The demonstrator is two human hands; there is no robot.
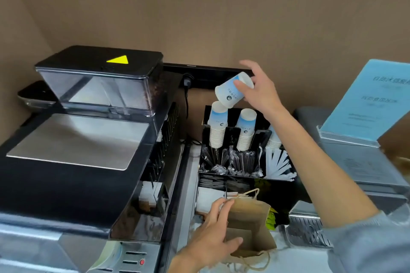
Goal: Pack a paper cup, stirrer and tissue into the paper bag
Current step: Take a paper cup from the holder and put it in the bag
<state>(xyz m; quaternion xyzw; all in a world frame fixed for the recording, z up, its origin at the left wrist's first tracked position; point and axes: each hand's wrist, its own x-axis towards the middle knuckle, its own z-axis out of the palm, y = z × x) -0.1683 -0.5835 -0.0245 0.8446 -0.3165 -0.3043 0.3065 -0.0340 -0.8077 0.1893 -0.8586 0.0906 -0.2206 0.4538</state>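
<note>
The paper cup (pixel 233 91) is judged to be light and thin-walled, easily crushed if squeezed at mid-body; it is best taken at the stiffer base or rolled rim with light pressure. It is gripped by the right hand (pixel 259 88), thumb against the side wall near the base and the other fingers spread behind, and is held tilted, mouth down and to the left, just above the leftmost cup stack (pixel 218 126) at the rear edge of the black organiser (pixel 279 180). The paper bag (pixel 248 226) is judged soft and prone to collapse, so its mouth must be held open. It stands at the near edge of the counter (pixel 295 259), in front of the organiser, well below the cup, and its left upper rim is pinched by the left hand (pixel 213 235), closed on the paper. Wrapped stirrers (pixel 279 166) stand in the organiser's right compartment; tissue cannot be identified with certainty.
</note>
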